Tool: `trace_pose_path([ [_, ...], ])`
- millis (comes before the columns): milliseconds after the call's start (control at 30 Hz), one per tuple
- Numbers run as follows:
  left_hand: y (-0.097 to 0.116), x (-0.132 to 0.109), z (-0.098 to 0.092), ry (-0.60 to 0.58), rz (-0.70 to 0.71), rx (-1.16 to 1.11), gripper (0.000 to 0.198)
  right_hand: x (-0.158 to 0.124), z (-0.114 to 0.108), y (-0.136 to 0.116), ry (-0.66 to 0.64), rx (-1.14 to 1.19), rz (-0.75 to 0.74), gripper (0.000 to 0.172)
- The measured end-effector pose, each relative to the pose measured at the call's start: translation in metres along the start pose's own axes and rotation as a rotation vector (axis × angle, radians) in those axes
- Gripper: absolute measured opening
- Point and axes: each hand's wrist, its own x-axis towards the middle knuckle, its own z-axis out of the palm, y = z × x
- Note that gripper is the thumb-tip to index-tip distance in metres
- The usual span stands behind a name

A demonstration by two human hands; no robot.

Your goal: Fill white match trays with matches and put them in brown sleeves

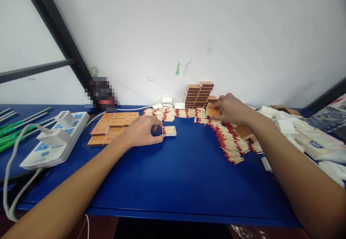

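Observation:
My left hand (pixel 144 130) pinches the left end of a small white matchbox tray (pixel 169 135), which is filled with red-tipped matches (pixel 169 130). It is held over the middle of the blue table. At the right, my right hand (pixel 229 108) grips an orange matchbox sleeve (pixel 213 111) by its right side, just above the loose matches. Rows of loose matches (pixel 227 143) curve along the back and right of the table. Behind the sleeve stand tall stacks of brown-sided matchboxes (pixel 198 94). Several orange matchboxes (pixel 113 127) lie grouped left of my left hand.
A white power strip (pixel 61 138) with plugs and cables lies at the left, beside green-handled rods (pixel 21 127). White trays (pixel 167 100) stand by the wall. More white trays (pixel 286 125) and a plastic packet (pixel 316 143) crowd the right side of the blue table (pixel 178 181).

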Motion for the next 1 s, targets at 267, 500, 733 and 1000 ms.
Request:
trace_pose_path([
  [267,0.000,0.000,0.002,0.200,0.057,-0.036,0.021,-0.016,-0.030,-0.103,0.024,0.296,-0.130,0.034],
  [500,0.000,0.001,0.002,0.176,0.066,-0.070,0.018,-0.017,-0.016,-0.128,0.016,0.371,-0.225,0.025],
  [733,0.003,0.001,0.000,0.128,0.069,-0.151,0.017,-0.017,-0.013,-0.125,0.040,0.424,-0.262,0.026],
  [1000,0.002,0.002,-0.003,0.114,0.063,-0.140,0.017,-0.016,-0.004,-0.126,0.085,0.455,-0.303,0.029],
])
